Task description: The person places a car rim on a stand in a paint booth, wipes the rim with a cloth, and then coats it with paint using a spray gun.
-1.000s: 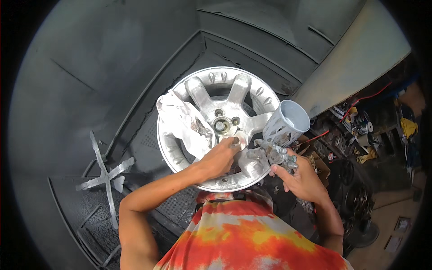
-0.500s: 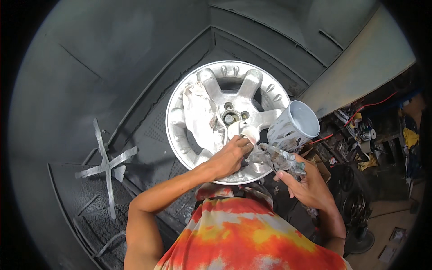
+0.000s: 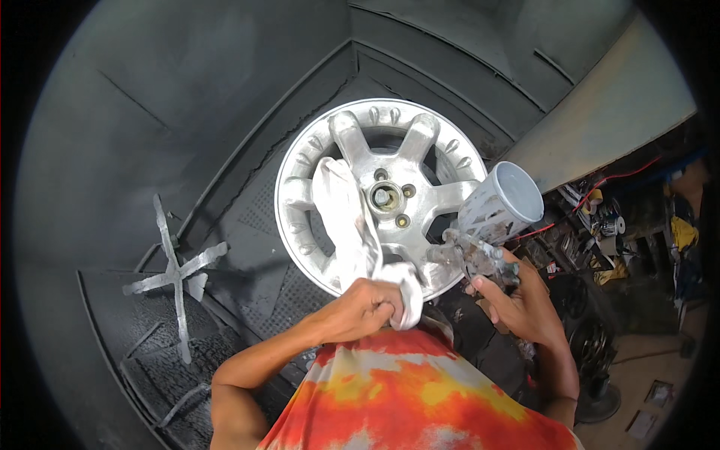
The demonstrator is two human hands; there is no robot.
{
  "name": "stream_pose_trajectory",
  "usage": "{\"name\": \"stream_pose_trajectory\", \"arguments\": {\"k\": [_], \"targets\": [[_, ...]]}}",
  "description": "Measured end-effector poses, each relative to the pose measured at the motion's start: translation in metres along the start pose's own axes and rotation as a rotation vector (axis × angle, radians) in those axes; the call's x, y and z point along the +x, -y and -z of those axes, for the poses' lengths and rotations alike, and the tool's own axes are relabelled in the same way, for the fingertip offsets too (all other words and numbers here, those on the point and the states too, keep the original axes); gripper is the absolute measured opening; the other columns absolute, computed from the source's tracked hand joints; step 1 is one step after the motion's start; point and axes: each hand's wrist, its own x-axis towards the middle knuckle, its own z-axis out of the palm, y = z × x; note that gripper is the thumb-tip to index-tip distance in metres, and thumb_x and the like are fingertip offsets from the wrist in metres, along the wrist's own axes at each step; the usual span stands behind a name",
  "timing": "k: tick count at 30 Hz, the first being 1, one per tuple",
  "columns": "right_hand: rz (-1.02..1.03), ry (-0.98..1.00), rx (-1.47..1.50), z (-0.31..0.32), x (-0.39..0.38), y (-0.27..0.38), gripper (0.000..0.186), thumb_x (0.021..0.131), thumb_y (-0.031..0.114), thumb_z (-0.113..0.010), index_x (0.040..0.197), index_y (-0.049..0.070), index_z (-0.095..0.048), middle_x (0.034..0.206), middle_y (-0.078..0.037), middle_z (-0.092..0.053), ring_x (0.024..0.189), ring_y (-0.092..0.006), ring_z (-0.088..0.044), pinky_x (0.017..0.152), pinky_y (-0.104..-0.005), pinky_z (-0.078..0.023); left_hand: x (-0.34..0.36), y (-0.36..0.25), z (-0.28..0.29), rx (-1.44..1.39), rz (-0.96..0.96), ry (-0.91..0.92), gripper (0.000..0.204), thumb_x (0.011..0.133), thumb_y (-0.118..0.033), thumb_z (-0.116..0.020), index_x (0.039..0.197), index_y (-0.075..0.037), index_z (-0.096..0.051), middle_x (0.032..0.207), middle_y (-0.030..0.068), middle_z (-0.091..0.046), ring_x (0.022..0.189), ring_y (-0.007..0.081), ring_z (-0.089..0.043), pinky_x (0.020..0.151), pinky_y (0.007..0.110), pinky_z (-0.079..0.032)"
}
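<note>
left hand (image 3: 358, 309) clenched on white rag (image 3: 351, 225) at alloy wheel (image 3: 382, 199) lower rim | right hand (image 3: 525, 304) grips spray gun (image 3: 487, 225) beside wheel | wheel bare-looking, wiping seemingly underway, spraying not begun

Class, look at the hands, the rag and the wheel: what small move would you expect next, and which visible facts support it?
Probably the left hand lifts the rag off the wheel. That hand grips the rag's lower end at the near rim, while the rest lies draped across a spoke beside the hub. The right hand holds a spray gun next to the wheel, so the cloth seems to be in its way.
</note>
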Motion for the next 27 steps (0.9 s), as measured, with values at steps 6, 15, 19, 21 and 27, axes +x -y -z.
{"name": "stream_pose_trajectory", "arguments": {"k": [6, 15, 19, 21, 27], "targets": [[0.229, -0.028, -0.193, -0.010, 0.053, -0.015, 0.024, 0.099, 0.008, -0.065, 0.118, -0.005, -0.062, 0.078, -0.007, -0.062, 0.061, -0.0108, -0.056, 0.059, -0.0293, -0.046, -0.029, -0.013, 0.003, -0.156, -0.001, 0.223, 0.025, 0.098, -0.014, -0.045, 0.098, 0.001, -0.065, 0.080, 0.0132, -0.065, 0.074, 0.0177, -0.059, 0.075, 0.033, -0.049], [0.297, -0.152, -0.311, -0.021, 0.109, -0.016, 0.034, 0.097, 0.011, -0.066, 0.121, -0.012, -0.060, 0.091, -0.024, -0.072, 0.081, -0.0257, -0.070, 0.076, -0.0393, -0.053, -0.066, -0.022, 0.028, 0.732, 0.230, -0.714, 0.052, 0.077, -0.034, -0.090, 0.115, -0.006, -0.066, 0.101, 0.0120, -0.067, 0.089, 0.0324, -0.071, 0.077, 0.044, -0.055], [0.321, -0.121, -0.299, -0.023, 0.114, -0.010, 0.036, 0.097, 0.013, -0.067, 0.123, -0.011, -0.060, 0.086, -0.021, -0.072, 0.070, -0.0229, -0.069, 0.067, -0.0376, -0.054, -0.088, -0.009, 0.031, 0.729, 0.481, -0.752, 0.046, 0.077, -0.025, -0.088, 0.112, -0.006, -0.066, 0.103, 0.0155, -0.069, 0.094, 0.0375, -0.070, 0.078, 0.046, -0.055], [0.135, -0.032, -0.235, -0.025, 0.109, 0.005, 0.036, 0.098, 0.015, -0.067, 0.124, -0.009, -0.060, 0.081, -0.014, -0.070, 0.056, -0.0159, -0.063, 0.054, -0.0336, -0.051, -0.103, 0.013, 0.036, 0.735, 0.513, -0.750, 0.042, 0.077, -0.021, -0.086, 0.110, -0.005, -0.066, 0.105, 0.0176, -0.069, 0.096, 0.0388, -0.070, 0.079, 0.046, -0.054], [0.165, 0.064, -0.065, -0.031, 0.089, 0.013, 0.029, 0.101, 0.017, -0.065, 0.121, -0.004, -0.061, 0.077, -0.006, -0.068, 0.049, -0.0101, -0.055, 0.046, -0.0285, -0.045, -0.136, 0.064, 0.039, 0.751, 0.604, -0.932, 0.032, 0.076, -0.007, -0.073, 0.107, 0.001, -0.065, 0.109, 0.0232, -0.070, 0.101, 0.0440, -0.068, 0.085, 0.049, -0.053]]}}
